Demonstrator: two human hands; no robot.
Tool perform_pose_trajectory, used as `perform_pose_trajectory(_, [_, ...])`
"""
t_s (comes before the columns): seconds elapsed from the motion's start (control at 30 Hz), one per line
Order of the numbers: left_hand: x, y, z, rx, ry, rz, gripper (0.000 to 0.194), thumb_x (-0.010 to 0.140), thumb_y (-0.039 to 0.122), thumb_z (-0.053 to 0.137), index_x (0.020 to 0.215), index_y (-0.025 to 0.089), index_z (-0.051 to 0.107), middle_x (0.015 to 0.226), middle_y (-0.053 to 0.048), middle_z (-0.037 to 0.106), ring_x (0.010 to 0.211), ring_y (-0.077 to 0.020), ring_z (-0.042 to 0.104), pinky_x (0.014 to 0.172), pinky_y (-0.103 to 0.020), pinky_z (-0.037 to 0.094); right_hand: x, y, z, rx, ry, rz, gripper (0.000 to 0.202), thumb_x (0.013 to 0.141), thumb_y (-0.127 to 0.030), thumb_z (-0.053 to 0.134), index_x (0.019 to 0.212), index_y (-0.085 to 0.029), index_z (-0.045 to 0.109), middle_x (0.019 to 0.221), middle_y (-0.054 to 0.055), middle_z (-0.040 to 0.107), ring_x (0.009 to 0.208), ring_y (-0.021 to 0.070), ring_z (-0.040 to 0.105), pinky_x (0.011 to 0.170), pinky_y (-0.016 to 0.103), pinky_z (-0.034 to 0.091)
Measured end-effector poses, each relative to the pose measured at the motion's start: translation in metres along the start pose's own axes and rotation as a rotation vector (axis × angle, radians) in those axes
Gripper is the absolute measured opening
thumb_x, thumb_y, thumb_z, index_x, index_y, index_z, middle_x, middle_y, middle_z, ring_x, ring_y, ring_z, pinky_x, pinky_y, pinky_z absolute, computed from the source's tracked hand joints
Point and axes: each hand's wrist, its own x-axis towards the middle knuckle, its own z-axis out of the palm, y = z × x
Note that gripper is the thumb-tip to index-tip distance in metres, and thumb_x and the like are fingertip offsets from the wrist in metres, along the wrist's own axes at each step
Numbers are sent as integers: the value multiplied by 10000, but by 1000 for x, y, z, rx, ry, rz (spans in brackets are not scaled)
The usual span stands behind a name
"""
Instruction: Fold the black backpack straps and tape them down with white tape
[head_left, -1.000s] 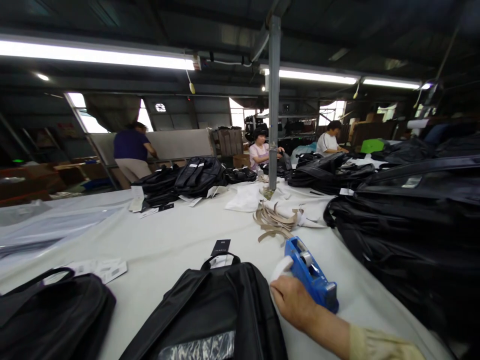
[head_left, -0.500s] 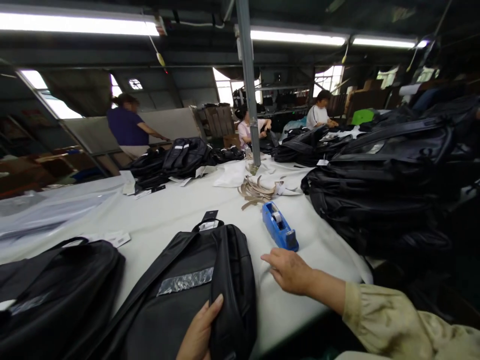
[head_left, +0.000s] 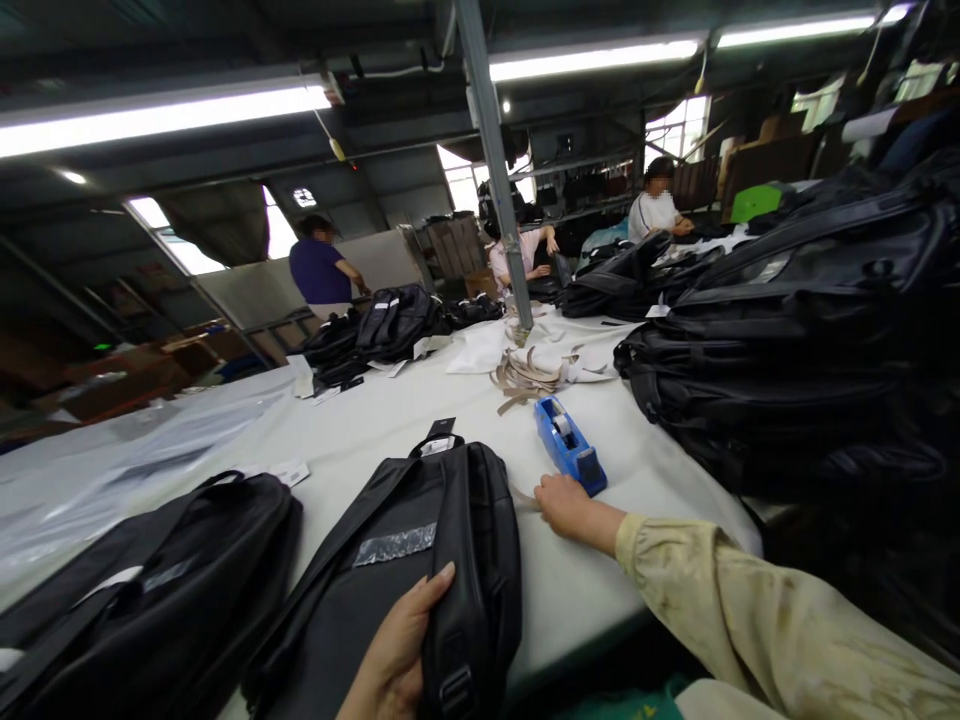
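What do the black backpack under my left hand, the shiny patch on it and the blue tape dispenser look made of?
Backpack: satin black, probably synthetic leather or coated fabric, from its smooth panels with soft highlights.
Shiny patch: apparently thin plastic film, given its crinkles and glints.
Tape dispenser: likely hard plastic, from its evenly blue, moulded-looking body.

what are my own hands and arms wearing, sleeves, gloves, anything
Your right hand has no glove; above it is a loose, pale yellow sleeve with darker brownish blotches, gathered at the cuff. Your left hand is ungloved too, and no sleeve shows there. I can't make out any rings or watch on either.
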Motion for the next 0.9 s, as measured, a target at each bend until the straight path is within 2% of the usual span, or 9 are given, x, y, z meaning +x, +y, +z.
perform_pose_trajectory(0.13, [-2, 2, 0, 0, 12, 10, 130, 749, 152, 723, 830, 93, 640, 750, -150, 755, 683, -310, 732, 726, -444, 616, -2, 3, 3, 113, 12, 54, 191, 816, -198, 604, 949, -105, 706, 1022, 185, 652, 1010, 301, 610, 832, 366, 457])
perform_pose_trajectory(0.23, [-2, 3, -1, -27, 16, -14, 142, 753, 154, 718, 862, 87, 659, 773, -147, 760, 713, -308, 736, 719, -424, 619, -10, 3, -4, 209, 33, 63, 181, 835, -230, 594, 911, -131, 726, 963, 142, 693, 947, 254, 641, 788, 314, 466])
perform_pose_trajectory(0.3, [-4, 6, -2, -36, 9, -49, 168, 767, 166, 706, 900, 69, 668, 792, -160, 760, 745, -317, 736, 727, -422, 618, -20, 1, -17, 339, 52, 42, 243, 905, -249, 500, 917, -157, 724, 875, 81, 712, 821, 178, 659, 726, 256, 468])
perform_pose_trajectory(0.37, [-5, 12, -3, -29, 3, -93, 193, 787, 184, 689, 921, 47, 668, 789, -176, 756, 752, -327, 735, 737, -434, 616, -32, -5, -35, 578, 52, 19, 311, 939, -255, 419, 945, -173, 719, 736, 20, 694, 627, 115, 625, 618, 211, 455])
perform_pose_trajectory(0.47, [-6, 21, -2, -6, -27, -143, 249, 826, 215, 648, 968, 11, 659, 791, -201, 750, 747, -342, 732, 732, -462, 612, -48, -17, -66, 848, -21, 20, 227, 843, -252, 523, 841, -162, 731, 527, -27, 600, 444, 90, 522, 487, 192, 398])
perform_pose_trajectory(0.57, [-6, 29, 1, 29, -74, -159, 308, 852, 228, 618, 1021, -29, 642, 792, -226, 744, 728, -343, 732, 699, -453, 613, -55, -32, -92, 788, -126, 22, 154, 740, -211, 582, 704, -171, 725, 484, -21, 592, 422, 98, 515, 454, 196, 378])
perform_pose_trajectory(0.67, [-7, 33, 3, 52, -76, -131, 309, 852, 200, 613, 1048, -39, 631, 771, -224, 742, 702, -327, 733, 659, -417, 617, -49, -51, -107, 516, -84, -53, 122, 683, -171, 607, 656, -180, 725, 566, 29, 659, 562, 156, 617, 527, 221, 424])
perform_pose_trajectory(0.77, [-8, 35, 3, 98, -51, -68, 265, 835, 174, 628, 1023, -12, 646, 763, -204, 747, 681, -312, 733, 643, -407, 617, -38, -71, -112, 245, -11, -82, 89, 654, -163, 655, 687, -160, 737, 722, 110, 717, 739, 239, 674, 627, 273, 476])
perform_pose_trajectory(0.9, [-10, 38, 5, 192, -51, 31, 159, 798, 151, 669, 881, 16, 678, 755, -197, 746, 644, -268, 725, 637, -349, 606, -23, -91, -109, 257, -13, -92, 116, 677, -225, 674, 727, -149, 745, 808, 146, 731, 805, 284, 684, 667, 316, 506])
